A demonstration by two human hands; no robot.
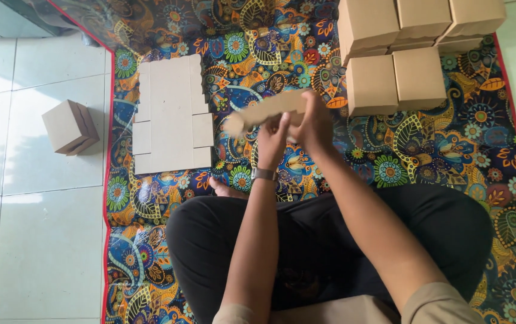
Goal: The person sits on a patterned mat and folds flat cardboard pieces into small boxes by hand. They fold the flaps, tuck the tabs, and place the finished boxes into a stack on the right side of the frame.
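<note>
The left hand (271, 141) and the right hand (313, 123) are both closed on one flat cardboard piece (264, 112), which they hold in the air above the patterned mat (462, 150). The piece is blurred, so its exact shape I cannot tell. The left wrist carries a watch (264, 174). On the mat, to the left of the held piece, lies a flat unfolded box blank (171, 114). On the far right part of the mat stand the folded cardboard boxes (396, 78), close together. One more small box (70, 126) sits beside the mat on the floor tiles (30, 240).
</note>
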